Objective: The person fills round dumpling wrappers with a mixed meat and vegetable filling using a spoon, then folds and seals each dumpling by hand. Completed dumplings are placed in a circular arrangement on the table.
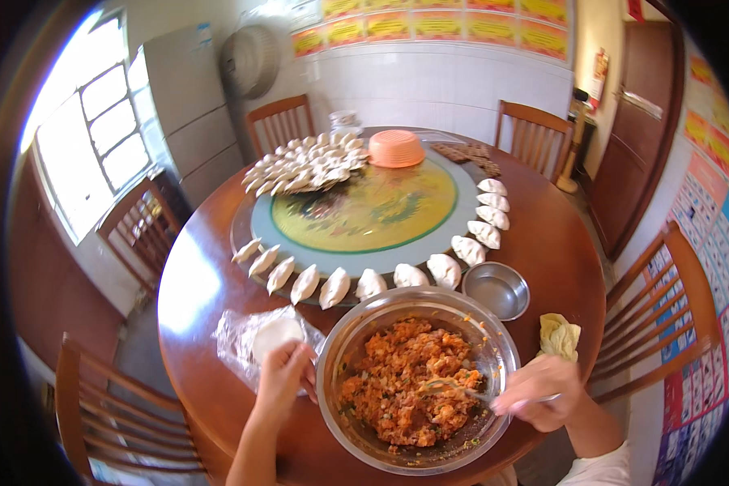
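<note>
A large stainless steel bowl (pixel 418 471) of orange and pink minced filling (pixel 410 376) stands before me at the table's near edge. My right hand (pixel 540 392) is shut on a thin metal utensil (pixel 477 393), whose head sits in the filling; blur hides whether it is a spoon or a fork. My left hand (pixel 287 372) is beside the bowl's left rim, its fingers curled. Just beyond it, round white dough wrappers (pixel 276 336) lie on a crumpled clear plastic bag (pixel 234 331). Whether the left fingers pinch anything cannot be made out.
Filled dumplings (pixel 335 288) line the rim of the glass turntable (pixel 364 209). More dumplings (pixel 307 161) crowd a tray beside an upturned orange plastic basket (pixel 397 149). A small metal bowl (pixel 496 291) and a crumpled yellowish cloth (pixel 559 337) are at right. Wooden chairs (pixel 662 310) surround the table.
</note>
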`<state>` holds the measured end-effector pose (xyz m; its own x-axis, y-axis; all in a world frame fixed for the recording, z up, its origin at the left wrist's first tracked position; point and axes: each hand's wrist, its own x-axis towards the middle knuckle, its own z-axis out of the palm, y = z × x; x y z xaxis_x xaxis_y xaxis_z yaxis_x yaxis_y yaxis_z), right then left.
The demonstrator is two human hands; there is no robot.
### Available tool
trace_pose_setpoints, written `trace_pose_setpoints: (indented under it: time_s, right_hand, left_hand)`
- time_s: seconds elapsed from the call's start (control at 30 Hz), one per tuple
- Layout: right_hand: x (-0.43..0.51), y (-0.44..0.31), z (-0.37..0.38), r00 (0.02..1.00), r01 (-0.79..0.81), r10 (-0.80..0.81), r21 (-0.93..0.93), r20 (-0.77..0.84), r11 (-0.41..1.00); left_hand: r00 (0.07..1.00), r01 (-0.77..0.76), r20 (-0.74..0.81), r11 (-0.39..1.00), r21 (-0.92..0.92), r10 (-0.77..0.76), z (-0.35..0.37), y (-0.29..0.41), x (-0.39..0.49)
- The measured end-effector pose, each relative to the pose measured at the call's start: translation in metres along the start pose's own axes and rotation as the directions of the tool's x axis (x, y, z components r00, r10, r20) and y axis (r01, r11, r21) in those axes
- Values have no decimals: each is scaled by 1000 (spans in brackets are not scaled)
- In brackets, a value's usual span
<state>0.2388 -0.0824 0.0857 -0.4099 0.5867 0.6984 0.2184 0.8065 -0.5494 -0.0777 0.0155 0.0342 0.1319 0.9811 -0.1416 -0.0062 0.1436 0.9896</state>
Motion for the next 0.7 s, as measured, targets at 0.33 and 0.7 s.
trace_pose_setpoints:
  time_s: [0.33,0.7]
  right_hand:
    - [-28,11,12,692,-606,647,229,-320,762]
    - [-77,17,-3,536,-593,731,428,-422,682]
  left_hand:
    - [918,-300,169,349,888,359,-52,11,12]
    - [928,-352,254,412,840,273,-51,4,17]
